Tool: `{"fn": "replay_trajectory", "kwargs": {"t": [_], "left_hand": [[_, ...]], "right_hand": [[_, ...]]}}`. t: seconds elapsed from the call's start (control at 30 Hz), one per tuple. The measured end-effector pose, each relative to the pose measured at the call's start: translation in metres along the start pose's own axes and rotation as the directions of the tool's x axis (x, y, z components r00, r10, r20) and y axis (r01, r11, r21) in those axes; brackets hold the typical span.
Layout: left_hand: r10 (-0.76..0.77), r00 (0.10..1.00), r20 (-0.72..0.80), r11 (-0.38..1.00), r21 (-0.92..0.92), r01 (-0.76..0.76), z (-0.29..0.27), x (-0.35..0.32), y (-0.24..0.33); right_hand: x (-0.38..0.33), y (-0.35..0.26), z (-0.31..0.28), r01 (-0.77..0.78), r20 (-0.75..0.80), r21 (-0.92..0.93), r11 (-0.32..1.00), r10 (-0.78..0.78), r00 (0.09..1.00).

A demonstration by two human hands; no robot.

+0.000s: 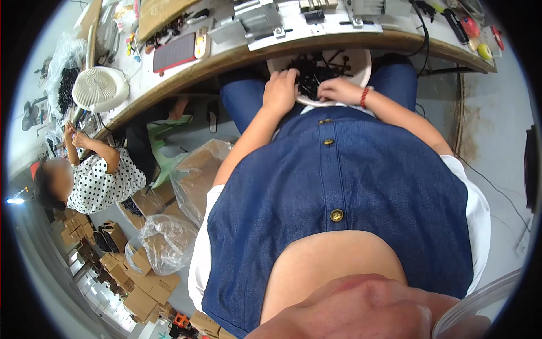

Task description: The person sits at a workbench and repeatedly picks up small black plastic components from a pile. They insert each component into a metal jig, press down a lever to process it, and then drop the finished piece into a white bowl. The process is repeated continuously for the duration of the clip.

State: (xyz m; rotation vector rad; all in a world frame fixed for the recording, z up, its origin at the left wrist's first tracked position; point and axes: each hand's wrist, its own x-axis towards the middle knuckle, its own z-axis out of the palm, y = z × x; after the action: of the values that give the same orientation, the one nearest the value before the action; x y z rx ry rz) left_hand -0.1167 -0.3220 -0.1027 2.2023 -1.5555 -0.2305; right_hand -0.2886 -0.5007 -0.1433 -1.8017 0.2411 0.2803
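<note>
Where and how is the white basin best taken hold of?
Probably by the rim of the white basin, left hand from the left, right hand from the right: the rounded rim shows on both sides, black parts lie in the middle, and the table edge hides the far side.

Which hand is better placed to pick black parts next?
Probably the right hand: it reaches over the black parts, while the left hand is nearer the left rim of the basin.
</note>
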Motion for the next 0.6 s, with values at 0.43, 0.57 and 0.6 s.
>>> {"fn": "replay_trajectory", "kwargs": {"t": [0.43, 0.57, 0.6], "left_hand": [[0.01, 0.966, 0.259, 1.0, 0.013, -0.014, 0.008, -0.005, -0.02], [-0.014, 0.914, 0.406, 0.999, 0.052, -0.008, 0.003, -0.003, -0.02], [0.025, 0.93, 0.367, 0.998, 0.039, -0.042, -0.001, -0.005, -0.017]], "right_hand": [[0.044, 0.004, -0.002, -0.325, -0.128, -0.602, 0.729, 0.314, 0.941], [0.029, -0.006, -0.023, -0.387, -0.178, -0.601, 0.699, 0.355, 0.918], [0.018, -0.024, -0.031, -0.364, -0.165, -0.628, 0.688, 0.339, 0.926]]}}
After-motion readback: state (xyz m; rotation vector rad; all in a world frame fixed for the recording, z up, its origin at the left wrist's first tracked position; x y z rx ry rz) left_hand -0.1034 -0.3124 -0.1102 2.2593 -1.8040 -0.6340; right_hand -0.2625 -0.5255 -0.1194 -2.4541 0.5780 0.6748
